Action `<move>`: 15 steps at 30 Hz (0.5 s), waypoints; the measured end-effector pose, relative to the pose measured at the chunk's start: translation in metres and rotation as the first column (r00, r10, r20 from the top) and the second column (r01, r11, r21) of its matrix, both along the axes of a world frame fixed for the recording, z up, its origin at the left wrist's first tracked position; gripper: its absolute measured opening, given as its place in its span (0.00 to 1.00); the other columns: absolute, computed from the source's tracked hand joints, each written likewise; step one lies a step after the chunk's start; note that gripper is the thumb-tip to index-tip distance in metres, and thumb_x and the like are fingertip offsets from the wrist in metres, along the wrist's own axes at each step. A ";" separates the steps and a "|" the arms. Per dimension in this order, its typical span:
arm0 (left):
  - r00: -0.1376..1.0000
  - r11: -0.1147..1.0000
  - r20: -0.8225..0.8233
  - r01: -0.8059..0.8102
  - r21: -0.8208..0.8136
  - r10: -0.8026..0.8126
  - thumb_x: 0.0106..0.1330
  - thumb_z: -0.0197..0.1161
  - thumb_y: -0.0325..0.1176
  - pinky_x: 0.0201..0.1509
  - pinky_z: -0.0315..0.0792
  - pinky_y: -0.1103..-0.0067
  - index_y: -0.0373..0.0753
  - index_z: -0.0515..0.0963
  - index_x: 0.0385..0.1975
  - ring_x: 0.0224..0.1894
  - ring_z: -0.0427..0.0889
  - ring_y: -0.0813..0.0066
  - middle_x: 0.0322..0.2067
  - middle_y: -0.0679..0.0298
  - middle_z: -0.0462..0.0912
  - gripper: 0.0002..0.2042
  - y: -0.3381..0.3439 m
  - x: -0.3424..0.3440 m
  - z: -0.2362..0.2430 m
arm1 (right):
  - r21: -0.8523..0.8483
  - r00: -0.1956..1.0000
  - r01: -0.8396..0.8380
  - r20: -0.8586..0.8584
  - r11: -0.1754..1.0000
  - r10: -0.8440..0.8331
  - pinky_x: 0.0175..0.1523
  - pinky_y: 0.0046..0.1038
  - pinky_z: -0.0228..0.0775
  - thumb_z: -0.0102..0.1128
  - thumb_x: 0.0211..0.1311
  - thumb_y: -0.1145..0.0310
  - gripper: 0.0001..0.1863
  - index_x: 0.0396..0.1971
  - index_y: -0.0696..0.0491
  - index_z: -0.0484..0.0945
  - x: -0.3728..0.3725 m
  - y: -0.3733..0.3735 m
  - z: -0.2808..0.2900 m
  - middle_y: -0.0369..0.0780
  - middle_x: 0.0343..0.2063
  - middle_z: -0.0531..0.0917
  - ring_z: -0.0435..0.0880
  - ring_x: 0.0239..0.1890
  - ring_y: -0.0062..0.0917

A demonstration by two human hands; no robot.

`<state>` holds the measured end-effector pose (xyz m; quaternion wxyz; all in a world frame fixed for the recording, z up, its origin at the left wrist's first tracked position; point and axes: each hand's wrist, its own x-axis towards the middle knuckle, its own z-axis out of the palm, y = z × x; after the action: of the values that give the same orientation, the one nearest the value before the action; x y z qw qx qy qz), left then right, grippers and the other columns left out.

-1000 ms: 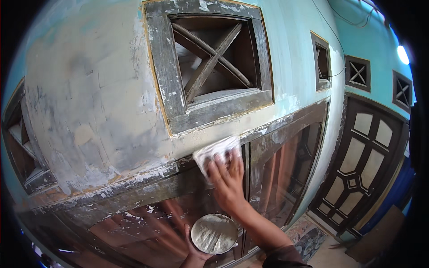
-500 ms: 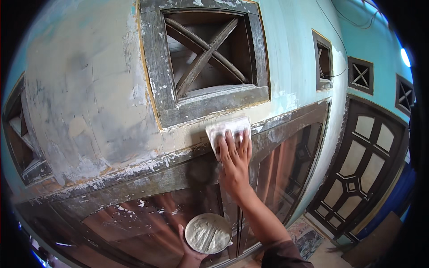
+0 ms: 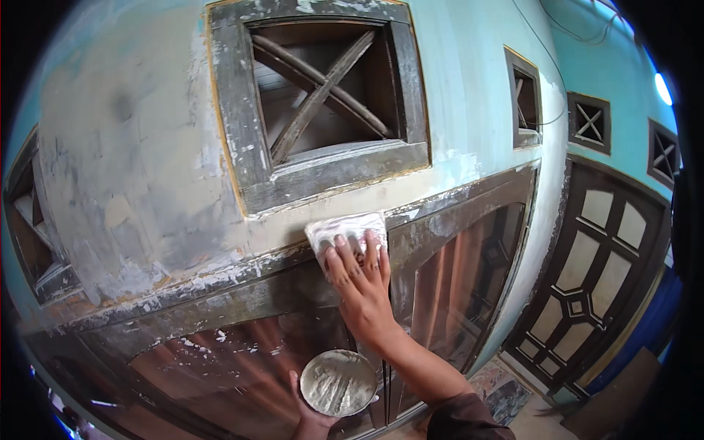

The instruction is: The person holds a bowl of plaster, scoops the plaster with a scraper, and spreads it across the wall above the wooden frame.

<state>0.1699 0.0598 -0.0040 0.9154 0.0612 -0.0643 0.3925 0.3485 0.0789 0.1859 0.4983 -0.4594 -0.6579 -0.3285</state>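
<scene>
My right hand (image 3: pixel 364 297) presses a flat, squarish white spreader (image 3: pixel 341 227), streaked with pale paste, against the strip of wall just above the brown window frame (image 3: pixel 220 292). Its fingers lie over the front of the spreader; the edge under the fingertips is partly hidden. Lower down, my left hand (image 3: pixel 314 419) holds up a round bowl (image 3: pixel 303 375) from below and the side. Grooved whitish-grey putty (image 3: pixel 339 381) fills the bowl. The bowl is in front of the dark glass panes.
Above the spreader is a square wooden vent (image 3: pixel 323 88) with crossed bars. The wall (image 3: pixel 132 147) to its left is patchy with grey and white filler. At the right stands a brown panelled door (image 3: pixel 579 271). A thin cable (image 3: pixel 563 81) hangs along the turquoise wall.
My right hand and the spreader have slid left and slightly down along the strip below the vent. My left hand with the bowl has hardly moved. The view has shifted a little.
</scene>
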 end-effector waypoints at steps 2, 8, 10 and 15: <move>1.000 1.000 0.017 0.009 -0.005 -0.009 0.65 0.39 0.74 0.67 0.61 0.44 0.38 0.71 0.63 0.65 0.69 0.43 0.63 0.49 0.71 0.44 -0.005 0.001 0.008 | 0.008 1.000 -0.019 -0.004 1.000 0.019 0.73 0.53 0.39 0.50 0.64 0.78 0.29 0.67 0.54 0.67 -0.002 -0.013 0.003 0.44 0.68 0.67 0.54 0.73 0.55; 1.000 0.999 -0.007 -0.029 -0.020 0.029 0.65 0.39 0.74 0.67 0.60 0.43 0.39 0.69 0.65 0.65 0.68 0.42 0.64 0.49 0.70 0.44 -0.003 0.003 0.005 | 0.190 0.999 -0.037 -0.028 0.981 0.043 0.74 0.54 0.39 0.51 0.60 0.80 0.31 0.66 0.55 0.67 0.019 0.009 0.013 0.46 0.68 0.67 0.56 0.73 0.53; 1.000 1.000 0.017 -0.010 -0.008 0.010 0.65 0.39 0.73 0.67 0.59 0.42 0.37 0.66 0.67 0.66 0.67 0.40 0.66 0.48 0.68 0.45 -0.002 0.002 0.000 | 0.137 1.000 0.001 -0.001 0.991 -0.001 0.74 0.55 0.39 0.51 0.59 0.81 0.32 0.66 0.54 0.67 0.027 0.026 0.008 0.46 0.69 0.66 0.56 0.73 0.52; 0.998 1.000 0.060 0.017 0.022 -0.019 0.65 0.38 0.73 0.68 0.59 0.42 0.37 0.67 0.66 0.66 0.67 0.41 0.66 0.48 0.68 0.45 -0.002 0.005 0.007 | 0.124 0.998 0.047 0.043 0.991 -0.053 0.74 0.56 0.39 0.50 0.58 0.81 0.32 0.66 0.53 0.68 0.036 0.058 -0.027 0.45 0.70 0.65 0.54 0.74 0.52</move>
<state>0.1745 0.0582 0.0029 0.9159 0.0588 -0.0966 0.3852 0.3847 0.1366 0.1588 0.5019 -0.4362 -0.6361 -0.3915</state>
